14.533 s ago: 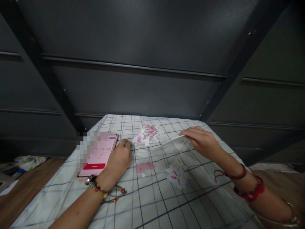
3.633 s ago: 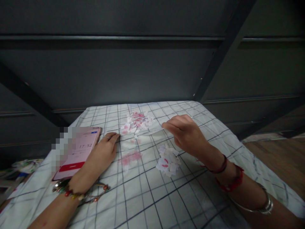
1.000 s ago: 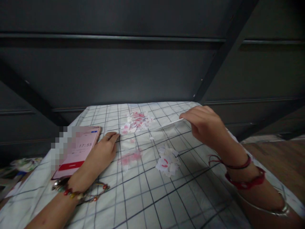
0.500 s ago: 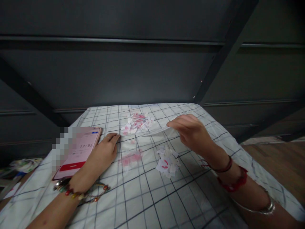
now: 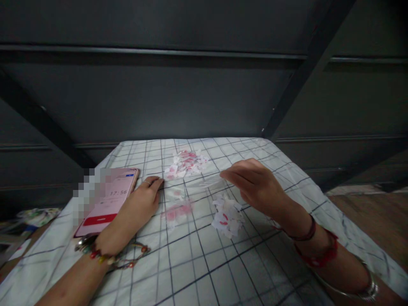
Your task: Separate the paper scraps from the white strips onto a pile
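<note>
A clear plastic bag (image 5: 178,210) with faint pink print lies flat on the checked cloth between my hands. My left hand (image 5: 145,197) rests on the cloth, fingertips pinched together at the bag's upper left corner. My right hand (image 5: 251,180) is closed, thumb and fingers pinching the bag's upper right edge and holding it slightly raised. Just behind the bag is a loose heap of red and white paper scraps (image 5: 186,163). A smaller pile of mostly white scraps (image 5: 227,216) with a red mark sits below my right hand, by the bag's right side.
A phone (image 5: 108,199) with a timer on its screen lies left of my left hand, partly covered by my wrist. Dark panels (image 5: 178,102) rise behind the far edge of the checked cloth (image 5: 204,276). Wooden floor (image 5: 372,216) shows at right.
My right hand has come down a little, bringing the bag's raised edge lower and closer to the cloth. My left hand stays at its corner. The view has shifted slightly.
</note>
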`<control>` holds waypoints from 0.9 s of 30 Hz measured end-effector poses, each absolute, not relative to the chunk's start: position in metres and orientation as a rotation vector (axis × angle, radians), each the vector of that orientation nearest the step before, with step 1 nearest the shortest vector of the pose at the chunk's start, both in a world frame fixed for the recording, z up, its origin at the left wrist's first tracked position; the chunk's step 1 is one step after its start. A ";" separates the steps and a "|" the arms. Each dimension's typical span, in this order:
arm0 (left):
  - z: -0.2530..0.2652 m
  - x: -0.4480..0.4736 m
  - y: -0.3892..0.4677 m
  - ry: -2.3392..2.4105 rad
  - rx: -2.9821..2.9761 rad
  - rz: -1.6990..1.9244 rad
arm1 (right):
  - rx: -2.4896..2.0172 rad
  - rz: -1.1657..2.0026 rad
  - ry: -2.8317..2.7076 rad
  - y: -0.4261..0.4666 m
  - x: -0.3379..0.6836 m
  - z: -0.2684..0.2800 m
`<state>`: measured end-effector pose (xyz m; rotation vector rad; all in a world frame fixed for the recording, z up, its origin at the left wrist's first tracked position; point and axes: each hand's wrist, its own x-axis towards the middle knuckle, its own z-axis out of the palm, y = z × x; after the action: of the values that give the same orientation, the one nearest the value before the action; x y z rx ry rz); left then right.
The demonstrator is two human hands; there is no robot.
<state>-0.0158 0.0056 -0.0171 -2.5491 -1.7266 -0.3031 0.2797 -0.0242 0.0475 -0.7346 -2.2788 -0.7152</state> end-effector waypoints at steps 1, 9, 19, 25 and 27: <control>-0.017 -0.016 0.006 -1.728 -2.549 -0.307 | -0.751 -0.729 -2.260 -0.023 0.279 0.046; -0.019 -0.017 0.007 -1.715 -2.553 -0.346 | -0.669 -0.673 -2.318 -0.028 0.271 0.046; -0.018 -0.017 0.006 -1.709 -2.558 -0.341 | -0.830 -0.744 -2.312 -0.024 0.286 0.055; -0.016 -0.017 0.006 -1.706 -2.557 -0.336 | -0.800 -0.648 -2.331 -0.024 0.288 0.054; -0.014 -0.016 0.006 -1.708 -2.558 -0.324 | -0.848 -0.623 -2.365 -0.022 0.294 0.054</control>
<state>-0.0158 0.0058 -0.0144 -2.5581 -1.7085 -0.3237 0.2936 -0.0221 0.0537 -0.8477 -2.3646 -0.6233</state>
